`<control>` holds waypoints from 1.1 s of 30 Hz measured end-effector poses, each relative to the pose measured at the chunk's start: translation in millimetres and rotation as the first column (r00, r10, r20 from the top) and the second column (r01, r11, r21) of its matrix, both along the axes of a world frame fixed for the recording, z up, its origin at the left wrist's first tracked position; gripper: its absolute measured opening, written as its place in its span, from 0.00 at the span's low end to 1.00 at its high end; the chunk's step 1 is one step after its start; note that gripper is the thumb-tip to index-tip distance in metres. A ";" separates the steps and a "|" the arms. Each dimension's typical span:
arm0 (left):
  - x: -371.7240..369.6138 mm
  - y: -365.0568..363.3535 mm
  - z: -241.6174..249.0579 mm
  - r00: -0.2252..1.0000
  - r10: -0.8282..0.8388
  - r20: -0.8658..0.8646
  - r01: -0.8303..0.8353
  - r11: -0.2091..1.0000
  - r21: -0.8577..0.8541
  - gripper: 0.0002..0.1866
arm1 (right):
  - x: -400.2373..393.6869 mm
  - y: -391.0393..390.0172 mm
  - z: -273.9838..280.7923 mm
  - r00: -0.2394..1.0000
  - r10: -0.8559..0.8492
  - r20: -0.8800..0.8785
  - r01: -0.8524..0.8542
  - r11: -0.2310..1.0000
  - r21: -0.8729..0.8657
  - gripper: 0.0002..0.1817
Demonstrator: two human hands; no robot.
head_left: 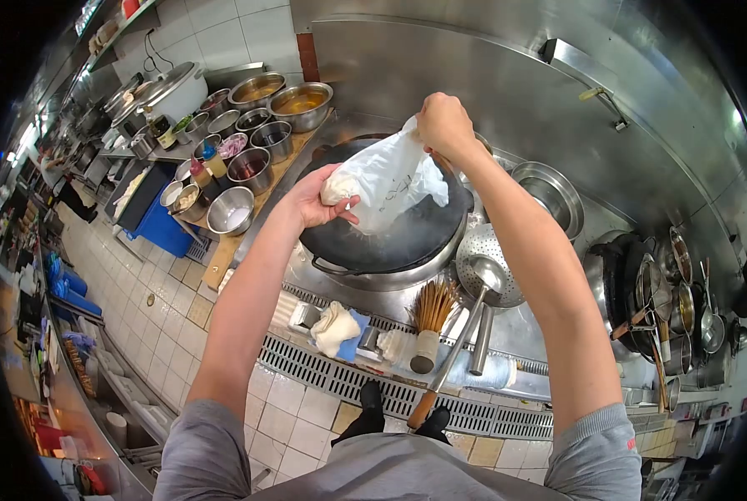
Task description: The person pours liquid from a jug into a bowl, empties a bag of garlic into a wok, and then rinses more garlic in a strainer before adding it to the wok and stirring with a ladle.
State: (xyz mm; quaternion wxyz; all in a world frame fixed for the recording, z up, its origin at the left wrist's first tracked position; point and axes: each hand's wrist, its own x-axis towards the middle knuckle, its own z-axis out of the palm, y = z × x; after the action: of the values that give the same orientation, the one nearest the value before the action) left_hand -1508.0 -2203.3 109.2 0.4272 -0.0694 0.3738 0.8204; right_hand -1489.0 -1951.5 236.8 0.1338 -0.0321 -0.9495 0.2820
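A translucent white plastic bag (382, 184) with dark handwriting is stretched between my hands over a large black wok (348, 242). My right hand (446, 127) is closed on the gathered upper end of the bag. Lower down, my left hand (322, 202) cups the bag's left bulge, thumb and fingers around it. Something pale fills that bulge, but I cannot make out what. Thin steam or haze hangs over the wok. To its right lie a perforated strainer (471, 250) and a long-handled ladle (488, 274) resting across it.
A bamboo wok brush (434, 313) and a folded cloth (336, 328) sit along the stove's front edge. Metal bowls of sauces and ingredients (251, 167) crowd the left counter. A steel basin (549, 196) stands at the right; pans (682, 309) hang beyond. Another person (65, 184) is far left.
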 end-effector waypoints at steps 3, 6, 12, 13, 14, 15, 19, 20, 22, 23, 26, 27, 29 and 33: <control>-7.6 -10.6 13.5 0.999 0.036 -0.011 -0.038 0.992 -0.124 0.22 | -3.0 -7.3 1.4 0.998 0.020 0.067 -0.034 0.975 0.220 0.05; -24.1 -20.8 9.5 0.992 0.100 -0.075 -0.108 0.989 -0.104 0.19 | -10.8 -4.4 4.5 0.999 -0.008 0.034 0.009 0.999 -0.043 0.04; -26.6 -17.0 13.8 0.855 0.278 -0.437 -0.390 0.901 -0.190 0.24 | -11.8 1.8 3.4 0.997 0.025 0.074 0.004 0.929 -0.369 0.04; -22.6 -17.1 18.0 0.856 0.275 -0.437 -0.387 0.902 -0.190 0.24 | -16.1 7.3 -2.1 0.995 0.048 0.092 0.003 0.873 -0.488 0.03; -18.6 -17.7 22.3 0.816 0.188 -0.546 -0.388 0.879 -0.278 0.25 | -19.6 12.4 -6.9 0.992 0.073 0.107 0.005 0.801 -0.598 0.03; -18.4 -18.6 22.7 0.765 0.089 -0.637 -0.399 0.843 -0.361 0.25 | -22.0 17.1 -10.5 0.992 0.071 0.107 0.008 0.801 -0.598 0.03; -36.7 -23.9 9.2 0.636 -0.149 -0.757 -0.477 0.695 -0.538 0.26 | -15.3 28.5 -16.5 0.959 0.182 0.219 0.048 0.656 -0.753 0.06; -40.2 -25.8 5.9 0.542 -0.231 -0.808 -0.540 0.641 -0.545 0.23 | -10.2 29.4 -15.3 0.955 0.212 0.208 0.048 0.583 -0.811 0.07; -36.0 -23.3 11.9 0.440 -0.322 -0.838 -0.601 0.587 -0.541 0.21 | -12.5 35.6 -25.8 0.968 0.193 0.157 0.018 0.574 -0.819 0.07; -33.4 -23.4 15.3 0.353 -0.385 -0.853 -0.682 0.518 -0.516 0.18 | -13.4 39.0 -30.8 0.978 0.178 0.106 -0.013 0.567 -0.824 0.07; -28.3 -24.0 26.3 0.184 -0.492 -0.851 -0.791 0.440 -0.426 0.13 | -1.9 38.5 -29.0 0.996 0.092 0.017 -0.039 0.564 -0.825 0.04; -28.8 -25.0 28.2 0.103 -0.529 -0.842 -0.821 0.433 -0.373 0.12 | -1.3 37.8 -32.0 0.996 0.089 0.015 -0.037 0.563 -0.826 0.04; -31.4 -27.5 33.6 0.068 -0.538 -0.840 -0.854 0.404 -0.328 0.10 | 0.6 33.3 -41.4 0.984 -0.102 -0.143 -0.019 0.747 -0.664 0.06; -23.2 -27.2 55.1 -0.051 -0.550 -0.834 -0.886 0.410 -0.216 0.08 | -16.7 47.3 -71.2 0.951 -0.214 -0.225 0.130 0.932 -0.339 0.11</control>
State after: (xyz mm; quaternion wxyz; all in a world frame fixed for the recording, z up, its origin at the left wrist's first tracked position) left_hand -1531.2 -2230.6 164.3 -0.2505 0.2568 0.8792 0.3135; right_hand -1505.7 -1904.3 165.6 0.2735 -0.1003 -0.8591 0.4208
